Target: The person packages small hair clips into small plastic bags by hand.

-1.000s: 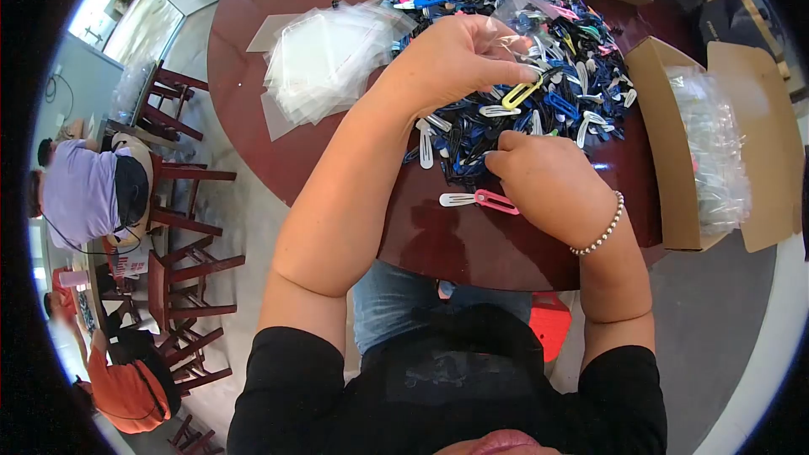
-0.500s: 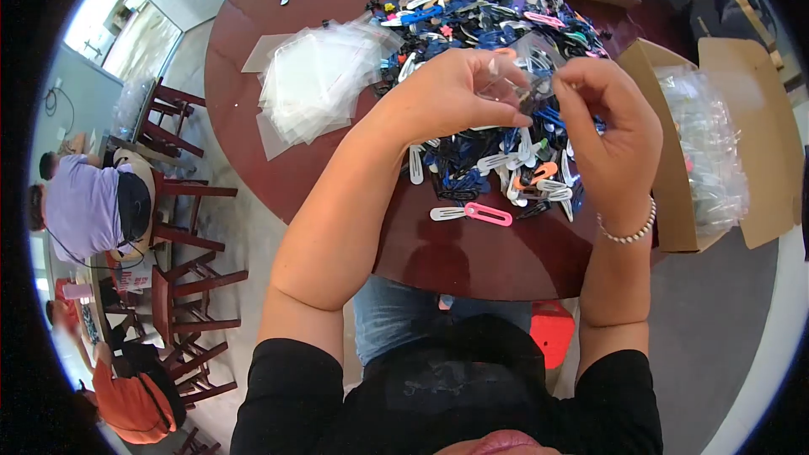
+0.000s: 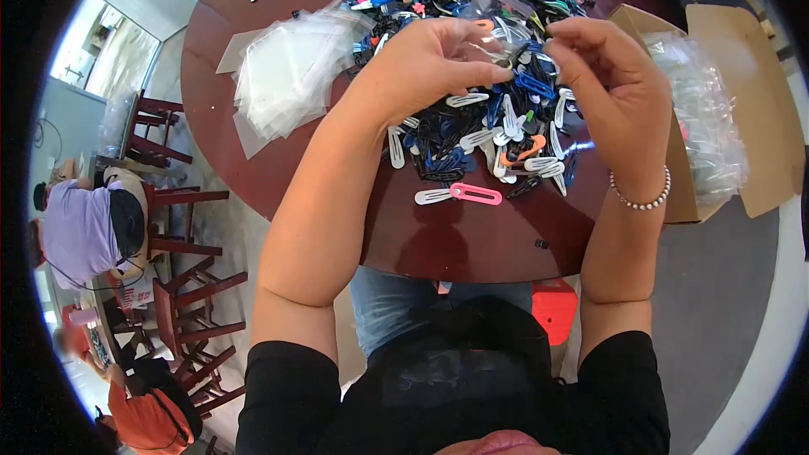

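Note:
My left hand (image 3: 430, 63) is closed on a small clear plastic bag (image 3: 493, 7), pinched between thumb and fingers above the heap. What lies inside the bag is hard to make out. To its right, my right hand (image 3: 611, 63) hovers with thumb and forefinger slightly apart and nothing visible between them. Below both hands spreads a large heap of snap hair clips (image 3: 438, 143), mostly black, navy and white. A pink-and-white hair clip (image 3: 476, 194) lies in front of the heap. A small black piece (image 3: 541, 243) rests near the table's front edge.
Flat clear bags (image 3: 282, 76) are stacked left of the heap on the round dark-red table (image 3: 227, 118). An open cardboard box (image 3: 674, 152) with filled plastic bags (image 3: 708, 118) stands at the right. Other people sit far left among wooden stools (image 3: 190, 299).
My right thumb and forefinger have parted and drawn away from the bag. A small black piece now shows near the table edge. The whole view has shifted slightly.

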{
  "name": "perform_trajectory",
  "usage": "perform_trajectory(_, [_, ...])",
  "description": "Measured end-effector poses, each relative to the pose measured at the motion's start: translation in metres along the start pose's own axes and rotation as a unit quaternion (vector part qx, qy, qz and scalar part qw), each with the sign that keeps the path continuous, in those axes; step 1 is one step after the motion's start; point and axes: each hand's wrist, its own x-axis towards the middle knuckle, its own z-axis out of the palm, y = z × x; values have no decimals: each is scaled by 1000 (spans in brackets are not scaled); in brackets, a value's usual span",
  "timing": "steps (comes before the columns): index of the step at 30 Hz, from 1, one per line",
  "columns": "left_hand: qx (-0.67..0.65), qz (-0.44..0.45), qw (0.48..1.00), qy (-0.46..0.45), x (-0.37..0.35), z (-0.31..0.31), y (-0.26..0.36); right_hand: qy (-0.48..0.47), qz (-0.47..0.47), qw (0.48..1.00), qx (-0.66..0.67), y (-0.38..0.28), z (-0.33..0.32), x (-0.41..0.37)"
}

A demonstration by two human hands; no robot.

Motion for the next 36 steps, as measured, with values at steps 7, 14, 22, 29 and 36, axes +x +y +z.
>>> perform_trajectory(7, [24, -2, 1000, -3, 0, -3, 0, -317, 76, 940, -98, -24, -33, -42])
perform_trajectory(14, [5, 28, 997, 70, 0, -4, 7, -289, 140, 939, -125, -11, -13, -131])
perform_trajectory(22, [-29, 10, 984, 175, 0, -9, 10, -188, -89, 957, -202, -4, 25, -104])
perform_trajectory(29, [-73, 15, 975, 209, 2, -15, 12, -227, -232, 908, -267, 44, 54, -46])
perform_trajectory(36, [-85, 17, 975, 206, 3, -16, 10, -16, -136, 964, -229, 73, 26, 9])
